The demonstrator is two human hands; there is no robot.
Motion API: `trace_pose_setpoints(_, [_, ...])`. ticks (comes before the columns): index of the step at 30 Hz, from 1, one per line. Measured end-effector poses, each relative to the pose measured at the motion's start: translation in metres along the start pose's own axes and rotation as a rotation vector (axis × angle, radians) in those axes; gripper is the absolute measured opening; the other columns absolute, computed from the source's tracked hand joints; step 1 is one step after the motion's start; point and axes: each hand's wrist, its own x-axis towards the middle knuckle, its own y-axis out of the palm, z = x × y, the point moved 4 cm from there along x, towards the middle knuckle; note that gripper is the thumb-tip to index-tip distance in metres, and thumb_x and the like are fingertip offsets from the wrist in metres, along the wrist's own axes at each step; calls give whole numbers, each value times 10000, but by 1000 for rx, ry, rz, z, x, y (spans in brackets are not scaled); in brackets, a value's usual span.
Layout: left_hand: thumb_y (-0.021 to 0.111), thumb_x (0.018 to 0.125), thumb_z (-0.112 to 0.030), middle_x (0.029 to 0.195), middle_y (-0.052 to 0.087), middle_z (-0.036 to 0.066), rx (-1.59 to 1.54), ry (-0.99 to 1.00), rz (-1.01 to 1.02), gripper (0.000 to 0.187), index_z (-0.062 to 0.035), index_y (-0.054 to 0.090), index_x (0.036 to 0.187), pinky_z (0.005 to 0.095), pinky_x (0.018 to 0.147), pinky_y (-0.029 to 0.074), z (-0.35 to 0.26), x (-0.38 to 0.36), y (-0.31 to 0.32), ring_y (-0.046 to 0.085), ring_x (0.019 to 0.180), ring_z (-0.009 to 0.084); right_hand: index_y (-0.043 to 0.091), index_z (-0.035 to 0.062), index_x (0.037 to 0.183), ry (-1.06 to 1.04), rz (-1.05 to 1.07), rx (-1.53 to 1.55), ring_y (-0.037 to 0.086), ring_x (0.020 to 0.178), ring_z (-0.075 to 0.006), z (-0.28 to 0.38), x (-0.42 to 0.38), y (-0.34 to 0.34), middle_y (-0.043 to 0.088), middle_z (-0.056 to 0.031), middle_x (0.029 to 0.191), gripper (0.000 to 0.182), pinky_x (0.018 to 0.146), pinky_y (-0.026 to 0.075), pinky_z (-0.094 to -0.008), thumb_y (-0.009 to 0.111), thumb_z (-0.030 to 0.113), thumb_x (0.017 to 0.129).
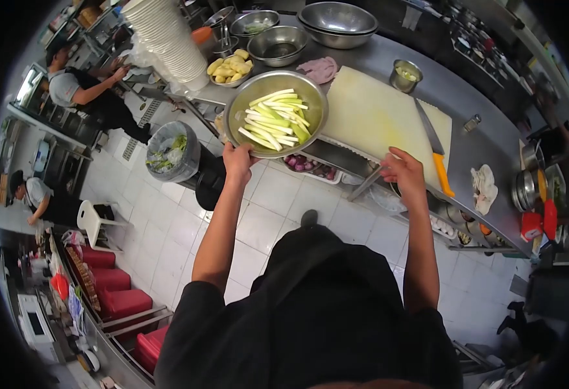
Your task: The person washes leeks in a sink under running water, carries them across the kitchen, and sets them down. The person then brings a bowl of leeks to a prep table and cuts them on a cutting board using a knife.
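My left hand (237,162) grips the near rim of a steel mixing bowl (237,111), thumb over the edge. Inside lie several cut sticks (278,118) of a pale green and white vegetable. The bowl is at the counter's left front, beside a white cutting board (368,107). My right hand (404,174) hovers at the board's front edge, fingers loosely bent and apart, holding nothing. To its right, a knife (435,139) with an orange handle rests across the board. A small steel cup (405,76) with pale pieces stands behind the knife.
Peeled potatoes fill a bowl (230,68) behind, near stacked white containers (167,42) and large steel bowls (337,23). A pink cloth (318,69) and a white cloth (484,189) lie on the counter. A lined bin (174,152) stands at left. Two people (90,91) work farther left.
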Motion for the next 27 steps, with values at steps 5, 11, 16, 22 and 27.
trace_pose_setpoints(5, [505,746,32,938,575,160,38,-111,63,306,20,445,1046,366,573,593,23,71,19,640,716,264,531,-26,1196,69,-308,86,623,660,-143,-9,-6,-55,652,-125,862,407,577,489,-233,612,202,869])
trace_pose_setpoints(11, [616,788,-57,948,579,161,-14,-101,196,319,39,445,1039,333,576,597,26,122,53,639,760,253,543,-18,1188,75,-556,-67,615,665,-133,-30,-12,-109,652,-110,856,372,582,483,-222,604,171,874])
trace_pose_setpoints(16, [726,750,-171,1093,474,271,914,531,-158,570,93,410,1144,440,872,444,-7,99,55,502,1038,363,601,6,1128,-90,-696,-701,623,698,-173,-40,-8,-137,663,-134,844,324,657,496,-288,632,122,827])
trace_pose_setpoints(22, [678,688,-95,1145,496,240,967,869,117,511,1,494,1155,431,932,378,-52,95,115,463,1073,408,620,17,1089,-44,-630,-978,622,841,-308,-28,1,-132,643,-179,963,357,766,493,-377,661,87,741])
trace_pose_setpoints(27, [695,653,-123,1262,481,215,1370,818,508,651,-60,459,1257,402,999,370,-1,194,174,449,1179,370,619,13,1059,-146,-498,-1027,576,963,-344,-31,23,-140,626,-188,997,388,863,456,-404,687,64,681])
